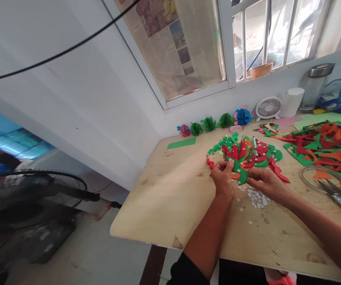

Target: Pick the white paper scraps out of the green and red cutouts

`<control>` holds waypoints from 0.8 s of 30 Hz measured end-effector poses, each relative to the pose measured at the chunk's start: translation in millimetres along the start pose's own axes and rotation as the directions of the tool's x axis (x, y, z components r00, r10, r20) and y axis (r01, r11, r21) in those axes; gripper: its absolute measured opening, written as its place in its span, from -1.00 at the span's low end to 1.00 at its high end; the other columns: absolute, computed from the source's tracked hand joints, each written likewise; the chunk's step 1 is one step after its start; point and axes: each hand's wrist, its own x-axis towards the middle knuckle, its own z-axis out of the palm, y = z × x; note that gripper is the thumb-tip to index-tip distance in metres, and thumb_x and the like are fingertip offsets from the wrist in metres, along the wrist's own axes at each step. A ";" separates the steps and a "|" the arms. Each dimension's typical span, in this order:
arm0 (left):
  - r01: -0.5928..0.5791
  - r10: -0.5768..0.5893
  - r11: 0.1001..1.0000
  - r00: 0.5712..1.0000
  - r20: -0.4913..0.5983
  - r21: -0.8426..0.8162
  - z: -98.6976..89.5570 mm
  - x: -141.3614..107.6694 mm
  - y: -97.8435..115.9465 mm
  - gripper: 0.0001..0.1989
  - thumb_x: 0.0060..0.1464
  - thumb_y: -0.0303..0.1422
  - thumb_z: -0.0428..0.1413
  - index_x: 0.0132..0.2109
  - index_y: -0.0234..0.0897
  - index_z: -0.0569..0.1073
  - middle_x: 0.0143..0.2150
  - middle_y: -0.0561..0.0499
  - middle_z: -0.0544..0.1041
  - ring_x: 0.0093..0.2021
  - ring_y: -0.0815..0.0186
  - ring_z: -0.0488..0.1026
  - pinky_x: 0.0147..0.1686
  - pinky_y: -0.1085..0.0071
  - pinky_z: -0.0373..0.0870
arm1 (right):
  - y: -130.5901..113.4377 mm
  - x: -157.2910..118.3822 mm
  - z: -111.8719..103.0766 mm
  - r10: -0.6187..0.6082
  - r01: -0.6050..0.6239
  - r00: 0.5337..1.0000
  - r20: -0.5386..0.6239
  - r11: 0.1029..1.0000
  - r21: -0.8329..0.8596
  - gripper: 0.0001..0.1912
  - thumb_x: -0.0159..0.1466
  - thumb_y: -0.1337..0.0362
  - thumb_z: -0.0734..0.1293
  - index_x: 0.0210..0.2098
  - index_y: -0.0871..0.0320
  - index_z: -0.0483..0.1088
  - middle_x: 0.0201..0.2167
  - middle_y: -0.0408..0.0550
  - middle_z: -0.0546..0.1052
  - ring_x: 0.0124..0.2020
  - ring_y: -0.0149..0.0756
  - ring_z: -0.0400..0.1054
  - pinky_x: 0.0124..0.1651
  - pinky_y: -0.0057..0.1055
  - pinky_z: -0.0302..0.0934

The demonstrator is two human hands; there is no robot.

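My left hand (223,178) pinches a curved green paper piece (242,177) that has small white squares on it. Close by on the right, my right hand (261,180) has its fingers together at the edge of the same piece; whether it grips the paper is too small to tell. An orange bit shows between the hands. Just behind them lies a heap of red and green paper cutouts (259,154) dotted with white squares. Small white paper squares (258,198) are scattered on the wooden table (158,198) below my right hand.
Scissors (338,196) and a clear ring (305,176) lie at the right, beside red, orange and green scraps (330,138). Along the wall stand folded paper figures (208,124), a small white fan (268,107) and a glass bottle (311,91). A green strip (181,143) lies at the back left.
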 end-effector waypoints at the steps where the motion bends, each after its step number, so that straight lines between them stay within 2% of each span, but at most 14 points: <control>1: -0.003 0.003 1.000 1.000 -0.004 0.005 0.0 0.1 -0.2 -0.65 -0.36 -0.23 0.33 -0.52 -0.37 0.38 -0.58 0.09 0.42 -0.59 0.48 0.34 -0.50 0.52 0.27 | 1.0 0.2 0.2 0.000 0.000 1.000 -0.002 1.000 0.000 -0.65 0.15 -0.01 0.29 -0.47 0.15 0.46 -0.54 -0.13 0.42 -0.51 -0.36 0.22 -0.46 -0.43 0.10; 8: -0.022 0.022 0.999 1.000 -0.020 0.024 0.1 1.6 -0.8 -0.66 -0.35 -0.24 0.32 -0.52 -0.37 0.37 -0.59 0.10 0.41 -0.58 0.49 0.33 -0.49 0.53 0.27 | 2.0 0.0 0.9 0.051 -0.052 0.999 0.011 0.994 0.092 -0.67 0.12 0.00 0.33 -0.48 0.16 0.45 -0.53 -0.14 0.41 -0.52 -0.39 0.19 -0.47 -0.44 0.07; 15: -0.035 0.037 0.998 0.999 -0.040 0.050 2.4 -1.3 4.7 -0.67 -0.33 -0.25 0.32 -0.54 -0.37 0.36 -0.61 0.13 0.38 -0.59 0.50 0.32 -0.50 0.53 0.27 | 0.7 0.5 1.6 0.101 -0.122 0.991 0.092 0.957 0.263 -0.71 0.05 0.03 0.40 -0.51 0.15 0.45 -0.61 -0.21 0.34 -0.59 -0.45 0.11 -0.54 -0.47 -0.05; 24: -0.042 0.044 0.998 0.998 -0.050 0.050 3.7 -1.7 5.5 -0.67 -0.34 -0.24 0.33 -0.54 -0.37 0.38 -0.60 0.11 0.38 -0.58 0.50 0.32 -0.51 0.54 0.26 | -11.3 -3.1 -4.3 0.171 -0.202 0.978 0.115 0.912 0.357 -0.81 0.08 0.13 0.37 -0.43 0.11 0.51 -0.46 -0.10 0.51 -0.39 -0.30 0.31 -0.35 -0.40 0.18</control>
